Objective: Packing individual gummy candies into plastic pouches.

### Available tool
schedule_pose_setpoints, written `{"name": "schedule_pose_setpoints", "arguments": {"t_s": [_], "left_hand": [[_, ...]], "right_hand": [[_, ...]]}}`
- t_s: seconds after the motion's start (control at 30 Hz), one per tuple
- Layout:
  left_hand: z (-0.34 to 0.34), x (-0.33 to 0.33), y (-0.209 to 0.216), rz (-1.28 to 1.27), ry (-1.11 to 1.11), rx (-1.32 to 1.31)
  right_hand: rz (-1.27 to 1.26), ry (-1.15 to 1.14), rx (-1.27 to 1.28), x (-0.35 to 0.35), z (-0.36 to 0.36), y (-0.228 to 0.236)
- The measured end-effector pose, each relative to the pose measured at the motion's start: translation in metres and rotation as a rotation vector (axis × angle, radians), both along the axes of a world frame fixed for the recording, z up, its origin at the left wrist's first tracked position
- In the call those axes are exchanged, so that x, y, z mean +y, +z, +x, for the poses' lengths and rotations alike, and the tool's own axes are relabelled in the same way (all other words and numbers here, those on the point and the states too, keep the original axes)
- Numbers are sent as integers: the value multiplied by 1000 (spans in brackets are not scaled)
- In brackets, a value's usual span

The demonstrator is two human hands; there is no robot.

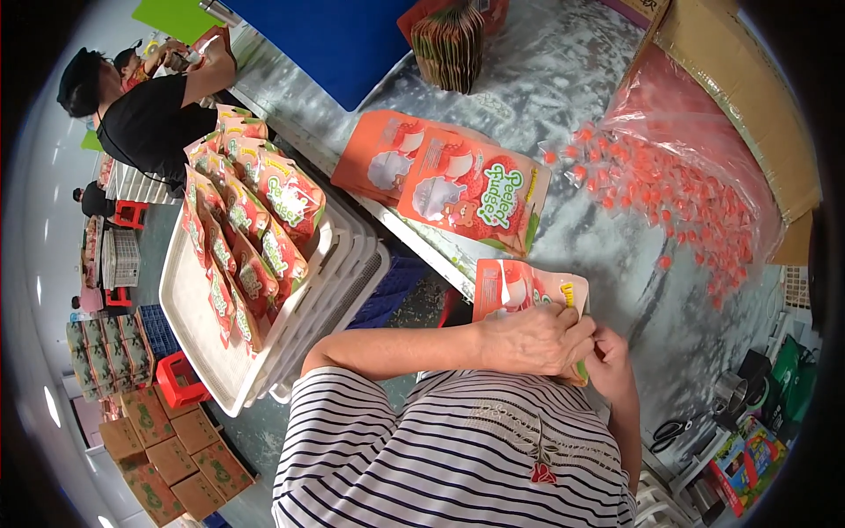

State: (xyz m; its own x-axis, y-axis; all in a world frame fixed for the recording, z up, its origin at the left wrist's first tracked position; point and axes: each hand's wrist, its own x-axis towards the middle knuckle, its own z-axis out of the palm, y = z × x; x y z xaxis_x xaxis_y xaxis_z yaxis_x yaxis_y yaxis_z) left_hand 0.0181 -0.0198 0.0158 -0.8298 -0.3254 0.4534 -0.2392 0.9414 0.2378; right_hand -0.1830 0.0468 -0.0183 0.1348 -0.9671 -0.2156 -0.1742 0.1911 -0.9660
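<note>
At the table's near edge, a red candy pouch (502,283) lies in front of me, its pale printed end turned to the right. My left hand (539,339) reaches across it, fingers bent and closed on that end. Beside it, my right hand (610,356) pinches the same end, its thumb and fingertips close to the left ones. The hands hide most of that edge. Just beyond lie flat red pouches (466,189), overlapping one another. To the right, small wrapped red candies (669,189) spill loosely from a clear pink bag (682,97) in a cardboard box (731,53).
Left of the table, stacked white trays (198,343) carry filled pouches (255,229). A bundle of pouches (449,53) stands at the back beside a blue board (326,44). Black scissors (671,433) lie at the right. People in black (154,123) work at the far left.
</note>
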Motion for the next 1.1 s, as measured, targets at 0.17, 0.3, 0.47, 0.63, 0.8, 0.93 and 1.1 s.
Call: {"name": "schedule_pose_setpoints", "arguments": {"t_s": [0.17,0.3,0.47,0.63,0.8,0.93,1.1], "left_hand": [[1,3,5,-9,-28,-54],[6,5,7,-32,-76,-168],[5,4,6,36,-24,-443],[-3,15,0,105,-113,-406],[-17,22,8,283,-271,-205],[-24,19,21,180,-218,-49],[-29,6,18,219,-181,-123]], "right_hand": [[-77,287,189,-15,1,17],[-96,165,391,-17,12,19],[-44,195,493,-19,22,27],[-9,276,423,-26,24,26],[-44,308,464,-30,-4,-9],[154,159,231,-40,-16,-4],[-64,296,168,-40,-19,4]]}}
